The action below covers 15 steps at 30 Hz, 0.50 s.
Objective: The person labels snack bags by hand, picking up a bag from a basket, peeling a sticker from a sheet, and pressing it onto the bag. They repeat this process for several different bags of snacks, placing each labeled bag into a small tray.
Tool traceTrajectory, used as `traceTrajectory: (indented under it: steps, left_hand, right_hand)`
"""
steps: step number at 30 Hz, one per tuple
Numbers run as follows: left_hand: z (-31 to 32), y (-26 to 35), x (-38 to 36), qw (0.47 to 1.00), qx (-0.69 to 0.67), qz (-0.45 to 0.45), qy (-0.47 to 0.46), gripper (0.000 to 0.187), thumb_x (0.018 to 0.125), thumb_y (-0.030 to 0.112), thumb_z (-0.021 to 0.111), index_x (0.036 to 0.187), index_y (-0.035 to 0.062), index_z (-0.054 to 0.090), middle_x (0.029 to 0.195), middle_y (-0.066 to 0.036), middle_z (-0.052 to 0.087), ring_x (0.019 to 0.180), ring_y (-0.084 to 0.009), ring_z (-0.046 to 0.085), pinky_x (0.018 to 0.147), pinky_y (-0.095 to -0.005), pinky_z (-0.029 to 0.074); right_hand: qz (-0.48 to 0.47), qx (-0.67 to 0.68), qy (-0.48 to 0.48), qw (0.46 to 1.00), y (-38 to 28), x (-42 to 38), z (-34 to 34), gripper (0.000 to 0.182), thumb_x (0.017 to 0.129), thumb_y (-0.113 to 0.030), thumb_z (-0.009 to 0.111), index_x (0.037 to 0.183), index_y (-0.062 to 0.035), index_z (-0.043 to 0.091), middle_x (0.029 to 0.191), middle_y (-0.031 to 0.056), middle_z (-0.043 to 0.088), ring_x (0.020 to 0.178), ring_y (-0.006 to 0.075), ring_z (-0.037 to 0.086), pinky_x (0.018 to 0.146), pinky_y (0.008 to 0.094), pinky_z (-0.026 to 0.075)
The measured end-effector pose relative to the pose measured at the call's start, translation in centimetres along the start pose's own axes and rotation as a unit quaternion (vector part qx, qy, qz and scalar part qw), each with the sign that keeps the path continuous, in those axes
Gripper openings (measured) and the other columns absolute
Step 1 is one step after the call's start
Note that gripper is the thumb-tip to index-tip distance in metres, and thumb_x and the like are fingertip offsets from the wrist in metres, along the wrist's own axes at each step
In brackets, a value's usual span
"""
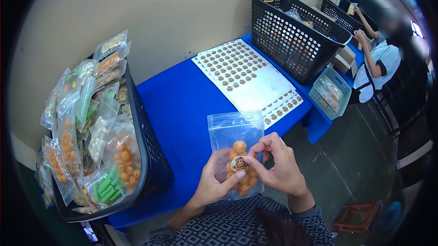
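Observation:
A clear zip bag (235, 125) of round orange snack balls (240, 145) is held upright in front of my body. My left hand (214, 175) grips the bag from its left side, its thumb over the front. On the bag's face is a round brown-and-white sticker (240, 164) printed "Crunch Room". My right hand (278, 166) has its thumb on the sticker's right edge, with its fingers curled in beside the bag. Whether the sticker lies fully flat cannot be made out. Sheets of similar round stickers (246, 88) lie on the blue table just beyond the bag.
To the left stands a black basket (153, 155) heaped with filled snack bags (86, 127). Another black perforated basket (292, 36) stands at the table's far end, near a greenish plastic bin (329, 92) with bags. A person (378, 63) works farther right. A wooden stool (358, 216) is on the floor.

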<state>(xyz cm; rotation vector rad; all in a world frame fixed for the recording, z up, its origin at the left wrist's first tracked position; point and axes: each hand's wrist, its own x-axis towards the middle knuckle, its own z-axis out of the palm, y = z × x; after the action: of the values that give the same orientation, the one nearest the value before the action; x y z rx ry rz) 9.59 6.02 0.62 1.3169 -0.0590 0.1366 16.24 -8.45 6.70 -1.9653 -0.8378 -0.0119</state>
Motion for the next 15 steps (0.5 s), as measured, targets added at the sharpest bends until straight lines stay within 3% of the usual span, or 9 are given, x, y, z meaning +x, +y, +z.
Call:
traceTrajectory:
  steps: [15]
  left_hand:
    - [9.3,-2.1,2.2,0.994,0.102,0.026,-0.041,0.04,0.076,0.004,0.06,0.108,-0.0052,0.038,0.102,-0.017,0.053,0.097,-0.018,0.052,0.082,-0.0299,0.043]
  right_hand:
    - [-0.034,-0.129,0.128,0.983,4.0,-5.0,-6.4,0.022,0.066,-0.012,0.067,0.078,-0.0078,0.048,0.067,-0.0003,0.051,0.056,0.014,0.046,0.06,0.0287,0.035]
